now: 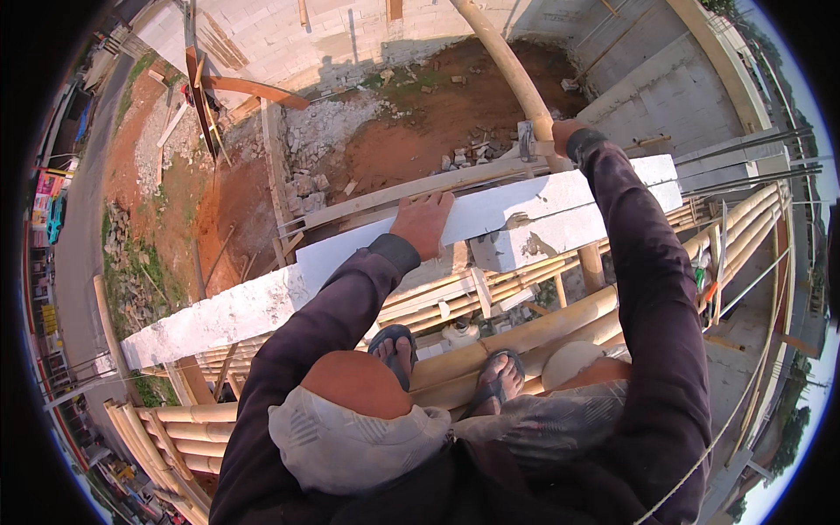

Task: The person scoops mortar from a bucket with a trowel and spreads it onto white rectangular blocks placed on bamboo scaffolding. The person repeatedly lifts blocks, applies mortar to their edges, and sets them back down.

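Note:
My left hand (423,224) lies with its fingers stretched out over the top of a white block wall (350,247). My right hand (566,136) reaches past the wall's far side, beside a thick bamboo pole (516,74). A small grey object (526,140) shows just left of that hand, and I cannot tell whether the hand touches it. The right fingers are mostly hidden. On the near face below, a pale block (542,242) carries grey mortar smears.
My sandalled feet (495,376) stand on bamboo scaffold poles (542,337) close to the wall. Far below, beyond the wall, lies reddish ground (394,153) with rubble (306,188). Thin metal rods (744,149) stick out at the right. A road (74,236) runs along the left.

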Motion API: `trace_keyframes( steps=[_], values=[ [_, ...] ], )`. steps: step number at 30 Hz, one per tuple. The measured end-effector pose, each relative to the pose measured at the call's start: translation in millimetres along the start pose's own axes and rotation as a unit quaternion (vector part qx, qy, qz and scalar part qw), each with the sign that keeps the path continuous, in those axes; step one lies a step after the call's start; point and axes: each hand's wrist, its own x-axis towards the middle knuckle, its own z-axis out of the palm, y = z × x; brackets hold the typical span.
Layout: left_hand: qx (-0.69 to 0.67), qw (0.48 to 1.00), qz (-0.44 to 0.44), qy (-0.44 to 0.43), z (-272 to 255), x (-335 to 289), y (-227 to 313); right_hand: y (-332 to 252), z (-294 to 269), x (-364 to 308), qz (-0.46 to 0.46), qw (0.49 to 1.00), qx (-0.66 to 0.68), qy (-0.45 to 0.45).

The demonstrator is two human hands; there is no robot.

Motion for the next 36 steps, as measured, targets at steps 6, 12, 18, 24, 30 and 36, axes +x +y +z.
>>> trace_keyframes(
  steps=[6, 12, 18, 24, 30, 36],
  values=[
    [-0.012, 0.999, -0.013, -0.034, -9.3, 5.3, 2.6, 56.4, 23.6, -141.6, 0.036, 0.931, 0.235, 0.279],
    [-0.007, 0.998, 0.003, -0.055, -6.8, 25.1, 9.6, 45.8, 72.6, -230.8, 0.105, 0.879, 0.307, 0.351],
    [0.006, 0.999, 0.01, -0.043, -4.3, 26.1, 7.9, 26.3, 121.7, -239.4, 0.122, 0.939, 0.234, 0.223],
    [0.007, 0.999, 0.013, -0.047, -5.9, 24.5, 8.8, 13.5, 126.2, -238.3, 0.087, 0.902, 0.314, 0.283],
    [0.006, 0.998, 0.007, -0.064, -3.8, 25.9, 6.6, -1.0, 126.4, -234.2, 0.086, 0.932, 0.286, 0.203],
    [-0.005, 0.998, 0.018, -0.064, -6.9, 24.9, 3.4, -1.1, 122.7, -232.8, 0.114, 0.938, 0.28, 0.17]
  ],
)
